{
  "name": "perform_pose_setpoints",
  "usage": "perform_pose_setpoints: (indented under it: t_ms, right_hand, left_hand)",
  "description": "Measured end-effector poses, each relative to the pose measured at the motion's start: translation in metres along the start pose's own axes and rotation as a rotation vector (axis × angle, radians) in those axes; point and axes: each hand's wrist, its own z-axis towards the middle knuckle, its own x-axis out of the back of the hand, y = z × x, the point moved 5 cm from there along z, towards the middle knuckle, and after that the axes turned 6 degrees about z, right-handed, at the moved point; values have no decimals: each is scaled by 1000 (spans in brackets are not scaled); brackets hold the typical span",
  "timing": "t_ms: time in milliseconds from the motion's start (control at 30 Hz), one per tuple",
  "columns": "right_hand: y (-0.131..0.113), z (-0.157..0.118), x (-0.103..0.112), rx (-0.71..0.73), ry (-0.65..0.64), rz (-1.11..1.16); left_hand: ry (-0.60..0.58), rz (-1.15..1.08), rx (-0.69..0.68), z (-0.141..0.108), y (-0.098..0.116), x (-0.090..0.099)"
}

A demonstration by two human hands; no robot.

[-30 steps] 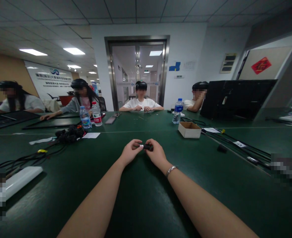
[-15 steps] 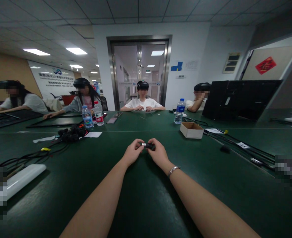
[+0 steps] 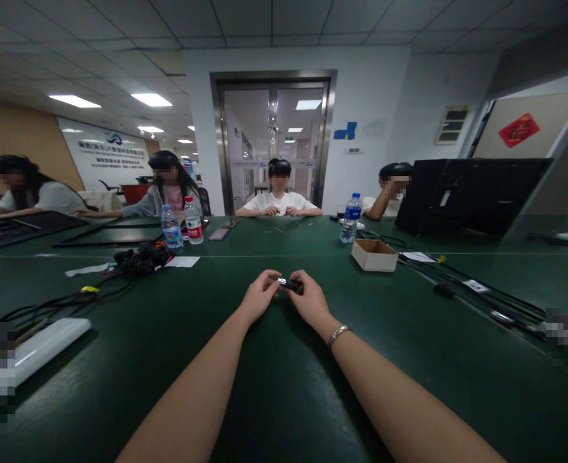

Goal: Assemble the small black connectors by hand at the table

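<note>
A small black cylindrical object (image 3: 291,284) with a silver end is held between my hands above the green table (image 3: 274,411). My right hand (image 3: 310,300) is closed around its black part, thumb and fingers pinched together. At the silver end, the fingertips of my left hand (image 3: 259,298) are closed on the same object. What exactly the object is cannot be made out at this size. A silver bracelet sits on my right wrist.
Beyond my hands to the right stands an open white box (image 3: 374,255), with a water bottle (image 3: 351,218) behind it. Black cables (image 3: 486,292) run along the right. At left lie a black cable bundle (image 3: 142,259) and a white bar (image 3: 53,347). Several people sit opposite.
The view has shifted slightly. My hands keep nearly the same pose, both still on the small object. At the far left, a person's head has moved a little further left.
</note>
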Motion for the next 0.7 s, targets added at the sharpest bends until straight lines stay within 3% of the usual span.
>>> perform_pose_setpoints:
  t_ms: [367, 533, 700]
  right_hand:
    - [-5, -2, -2, 17, -40, -15]
    - [-3, -1, -1, -9, -33, -21]
    - [0, 0, -2, -15, -27, -7]
  left_hand:
    - [74, 328, 67, -3, 2, 6]
    - [68, 157, 94, -3, 3, 6]
    - [35, -9, 29, -1, 5, 5]
